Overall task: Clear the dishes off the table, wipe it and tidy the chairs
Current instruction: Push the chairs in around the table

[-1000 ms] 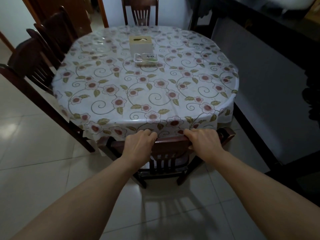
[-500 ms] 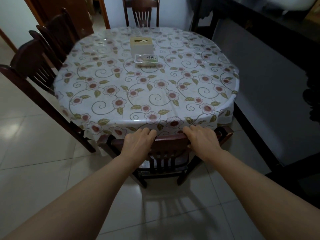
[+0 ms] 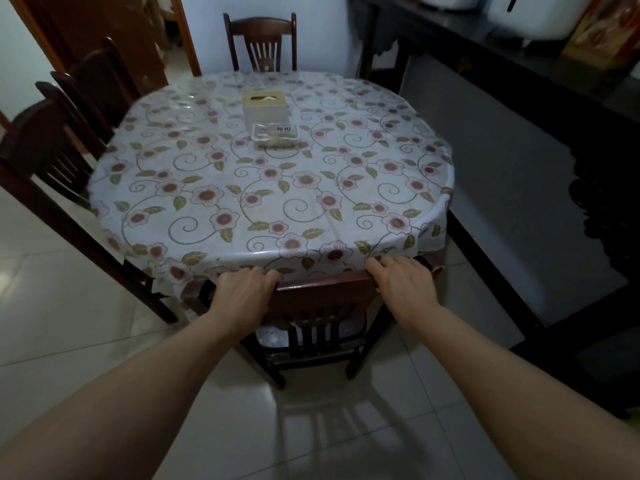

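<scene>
My left fingers [image 3: 265, 271] were curled over the top rail of the near chair [image 3: 322, 299], and my left hand [image 3: 242, 294] gripped that rail toward its left end. My right fingers [image 3: 379, 268] hooked over the same rail near its right end, with my right hand [image 3: 405, 282] holding it, knuckles up. Both forearms reached straight out from me toward the chair back.

The chair sat tucked against the near edge of the round table [image 3: 446, 188], its top rail touching the hanging hem of the floral plastic tablecloth [image 3: 270, 188]. I could see its slatted back and part of the seat below my hands, and its shadow lay on the pale tiled floor [image 3: 52, 306] in front of me.

On the table, past the middle, a tissue box [image 3: 265, 105] stood with a small clear lidded container [image 3: 276, 135] just in front of it, the two close together; I could not tell whether they touched.

Another wooden chair [image 3: 261, 43] stood at the far side of the table, against the wall. Along the left side, three dark chairs [image 3: 52, 143] stood in a row close to the table edge. To the right ran a dark sideboard [image 3: 519, 81], with white appliances [image 3: 533, 12] on top, too blurred to name.
</scene>
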`<action>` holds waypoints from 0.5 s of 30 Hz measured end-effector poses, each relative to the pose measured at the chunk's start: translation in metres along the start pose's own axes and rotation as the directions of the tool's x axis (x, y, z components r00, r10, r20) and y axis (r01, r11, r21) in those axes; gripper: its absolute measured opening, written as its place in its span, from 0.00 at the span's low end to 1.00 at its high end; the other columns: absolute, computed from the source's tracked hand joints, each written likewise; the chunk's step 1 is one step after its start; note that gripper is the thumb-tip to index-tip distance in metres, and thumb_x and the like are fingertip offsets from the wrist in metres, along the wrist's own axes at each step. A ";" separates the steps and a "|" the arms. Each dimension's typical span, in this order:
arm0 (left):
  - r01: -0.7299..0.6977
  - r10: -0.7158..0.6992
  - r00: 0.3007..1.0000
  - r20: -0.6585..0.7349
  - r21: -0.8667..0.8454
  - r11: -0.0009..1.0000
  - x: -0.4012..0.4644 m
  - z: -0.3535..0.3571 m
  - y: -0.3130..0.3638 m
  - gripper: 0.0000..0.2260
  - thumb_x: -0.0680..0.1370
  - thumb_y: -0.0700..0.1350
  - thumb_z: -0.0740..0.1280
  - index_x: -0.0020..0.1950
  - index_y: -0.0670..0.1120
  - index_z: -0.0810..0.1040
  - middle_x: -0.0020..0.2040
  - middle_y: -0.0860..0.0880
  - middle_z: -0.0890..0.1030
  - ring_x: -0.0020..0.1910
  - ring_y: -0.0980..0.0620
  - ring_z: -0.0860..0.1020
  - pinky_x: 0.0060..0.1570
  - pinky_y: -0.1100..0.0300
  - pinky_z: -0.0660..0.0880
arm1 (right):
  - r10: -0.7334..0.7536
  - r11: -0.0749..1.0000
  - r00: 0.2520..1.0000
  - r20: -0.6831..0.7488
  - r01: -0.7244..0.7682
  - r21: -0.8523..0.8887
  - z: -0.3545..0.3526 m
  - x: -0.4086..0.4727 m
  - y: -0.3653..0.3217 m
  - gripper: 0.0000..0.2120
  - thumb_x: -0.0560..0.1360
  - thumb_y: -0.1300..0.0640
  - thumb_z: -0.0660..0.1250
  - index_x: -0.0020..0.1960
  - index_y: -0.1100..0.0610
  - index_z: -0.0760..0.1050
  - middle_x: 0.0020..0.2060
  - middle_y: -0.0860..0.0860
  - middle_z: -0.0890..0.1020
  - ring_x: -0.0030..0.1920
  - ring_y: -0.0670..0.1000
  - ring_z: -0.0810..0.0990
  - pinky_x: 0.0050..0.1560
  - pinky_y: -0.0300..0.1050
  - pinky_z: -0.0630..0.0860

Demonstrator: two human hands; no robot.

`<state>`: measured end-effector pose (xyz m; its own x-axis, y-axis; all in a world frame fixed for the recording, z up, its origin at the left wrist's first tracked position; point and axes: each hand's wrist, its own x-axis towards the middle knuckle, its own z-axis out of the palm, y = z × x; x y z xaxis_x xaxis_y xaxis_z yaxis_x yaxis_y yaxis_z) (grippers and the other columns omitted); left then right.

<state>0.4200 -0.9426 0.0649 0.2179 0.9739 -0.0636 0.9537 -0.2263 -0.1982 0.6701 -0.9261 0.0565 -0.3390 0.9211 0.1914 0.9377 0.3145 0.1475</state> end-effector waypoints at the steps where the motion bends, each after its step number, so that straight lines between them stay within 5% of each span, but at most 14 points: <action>1: -0.003 0.003 1.000 -0.005 0.003 1.000 0.000 0.000 0.000 0.15 0.76 0.47 0.65 0.62 0.51 0.69 0.55 0.51 0.76 0.54 0.49 0.77 0.38 0.57 0.64 | 0.003 1.000 1.000 0.000 -0.003 0.004 0.000 0.000 0.000 0.22 0.49 0.62 0.82 0.40 0.57 0.77 0.28 0.53 0.78 0.26 0.55 0.77 0.27 0.42 0.71; 15: 0.051 -0.050 0.998 -0.027 0.025 0.998 -0.005 0.005 0.008 0.11 0.78 0.45 0.63 0.59 0.49 0.69 0.55 0.49 0.76 0.53 0.47 0.77 0.36 0.56 0.65 | 0.064 0.997 0.997 0.044 -0.063 -0.041 0.009 -0.011 -0.004 0.17 0.62 0.66 0.73 0.49 0.59 0.75 0.37 0.58 0.77 0.37 0.59 0.77 0.41 0.52 0.75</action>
<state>0.4258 -0.9489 0.0583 0.1753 0.9841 -0.0271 0.9581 -0.1769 -0.2255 0.6706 -0.9358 0.0449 -0.2742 0.9487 0.1573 0.9532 0.2465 0.1751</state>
